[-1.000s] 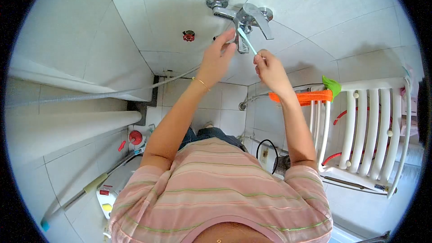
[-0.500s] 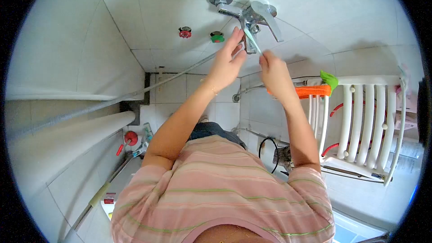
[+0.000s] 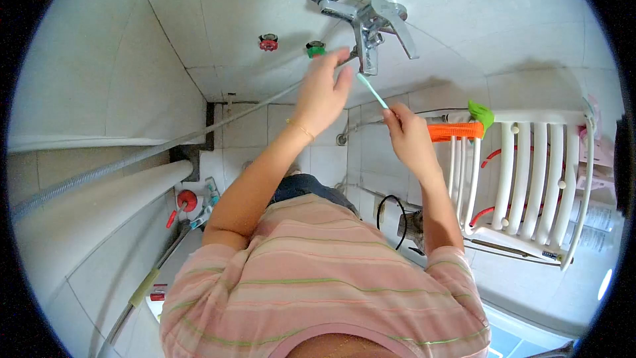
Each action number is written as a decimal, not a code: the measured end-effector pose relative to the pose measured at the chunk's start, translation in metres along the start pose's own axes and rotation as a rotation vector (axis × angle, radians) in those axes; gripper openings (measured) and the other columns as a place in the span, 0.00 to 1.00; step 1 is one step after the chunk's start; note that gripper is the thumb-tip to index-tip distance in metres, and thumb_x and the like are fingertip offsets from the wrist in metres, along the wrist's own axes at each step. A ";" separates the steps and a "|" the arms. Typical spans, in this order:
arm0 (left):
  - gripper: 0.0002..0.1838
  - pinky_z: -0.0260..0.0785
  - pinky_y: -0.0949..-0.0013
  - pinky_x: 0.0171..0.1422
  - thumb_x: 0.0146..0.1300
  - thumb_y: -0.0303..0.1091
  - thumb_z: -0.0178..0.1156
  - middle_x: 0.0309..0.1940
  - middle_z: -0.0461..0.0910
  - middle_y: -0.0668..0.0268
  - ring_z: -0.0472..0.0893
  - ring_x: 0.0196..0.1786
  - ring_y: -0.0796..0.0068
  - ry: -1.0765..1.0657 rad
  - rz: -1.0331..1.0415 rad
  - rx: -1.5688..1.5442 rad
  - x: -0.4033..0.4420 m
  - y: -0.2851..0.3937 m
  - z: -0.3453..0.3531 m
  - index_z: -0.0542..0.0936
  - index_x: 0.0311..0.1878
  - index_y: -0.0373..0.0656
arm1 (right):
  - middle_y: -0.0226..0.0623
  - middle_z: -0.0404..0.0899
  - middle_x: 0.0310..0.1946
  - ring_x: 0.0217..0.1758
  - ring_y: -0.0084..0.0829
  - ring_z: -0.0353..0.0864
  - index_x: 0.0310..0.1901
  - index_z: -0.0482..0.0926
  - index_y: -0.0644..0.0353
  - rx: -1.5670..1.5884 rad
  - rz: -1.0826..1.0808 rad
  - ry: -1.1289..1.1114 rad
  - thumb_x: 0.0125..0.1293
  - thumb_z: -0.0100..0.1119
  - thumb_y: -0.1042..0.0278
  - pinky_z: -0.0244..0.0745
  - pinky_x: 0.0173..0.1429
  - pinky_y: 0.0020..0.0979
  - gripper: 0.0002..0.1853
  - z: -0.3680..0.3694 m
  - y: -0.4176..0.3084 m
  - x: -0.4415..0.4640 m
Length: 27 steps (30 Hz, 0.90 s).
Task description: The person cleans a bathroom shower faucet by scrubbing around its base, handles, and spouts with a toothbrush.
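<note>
A pale mint toothbrush is gripped by its handle in my right hand, its head end pointing up and left. That end sits just below the spout of the chrome mixer faucet on the tiled wall. My left hand is open, fingers stretched towards the faucet and thumb apart. It lies in front of the grey hose that runs to the faucet, and partly covers the green valve knob. Whether its fingertips touch the hose cannot be made out.
A red valve knob is on the wall at left. On the right stands a white towel radiator with an orange cloth and a green cloth. A white pipe and a long-handled mop are at left.
Both hands have come down from the faucet. The toothbrush has dropped from beside the faucet body to below the spout. My left hand has shifted left.
</note>
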<state>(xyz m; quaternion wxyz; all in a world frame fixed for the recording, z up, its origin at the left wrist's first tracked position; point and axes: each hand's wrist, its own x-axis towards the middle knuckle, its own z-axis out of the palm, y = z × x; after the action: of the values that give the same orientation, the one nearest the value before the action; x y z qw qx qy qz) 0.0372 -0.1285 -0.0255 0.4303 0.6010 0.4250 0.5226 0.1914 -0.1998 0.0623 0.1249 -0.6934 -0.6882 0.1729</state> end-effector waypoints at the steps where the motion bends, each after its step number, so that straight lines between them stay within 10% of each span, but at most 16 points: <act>1: 0.19 0.62 0.68 0.61 0.63 0.30 0.52 0.55 0.72 0.56 0.72 0.56 0.65 0.000 0.002 0.003 0.006 0.004 -0.003 0.70 0.57 0.37 | 0.55 0.74 0.22 0.27 0.55 0.75 0.34 0.71 0.67 0.003 -0.002 0.002 0.66 0.48 0.66 0.68 0.32 0.44 0.11 0.004 0.005 -0.003; 6: 0.21 0.65 0.62 0.58 0.60 0.29 0.54 0.50 0.75 0.55 0.73 0.52 0.54 0.159 0.603 0.290 0.072 0.013 -0.004 0.70 0.57 0.41 | 0.45 0.68 0.17 0.20 0.33 0.64 0.32 0.72 0.66 0.341 0.076 0.083 0.66 0.50 0.61 0.64 0.28 0.33 0.15 0.020 0.030 -0.005; 15: 0.27 0.63 0.63 0.61 0.59 0.24 0.50 0.52 0.75 0.60 0.73 0.52 0.58 -0.141 0.456 0.290 0.104 0.003 -0.009 0.67 0.63 0.54 | 0.51 0.75 0.25 0.32 0.54 0.75 0.36 0.72 0.61 -0.055 -0.258 0.126 0.67 0.45 0.56 0.68 0.33 0.44 0.15 -0.021 0.055 0.098; 27: 0.27 0.61 0.63 0.63 0.57 0.20 0.47 0.52 0.74 0.61 0.71 0.55 0.59 -0.146 0.366 0.366 0.103 -0.007 -0.017 0.69 0.61 0.50 | 0.56 0.76 0.26 0.32 0.55 0.76 0.40 0.75 0.64 -0.154 -0.343 0.187 0.66 0.47 0.61 0.69 0.35 0.48 0.14 -0.003 0.059 0.128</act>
<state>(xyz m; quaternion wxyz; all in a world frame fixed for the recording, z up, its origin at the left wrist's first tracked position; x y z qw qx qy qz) 0.0296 -0.0267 -0.0041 0.2424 0.7715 0.3646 0.4616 0.2451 -0.0727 0.0322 0.1625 -0.5868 -0.7926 0.0307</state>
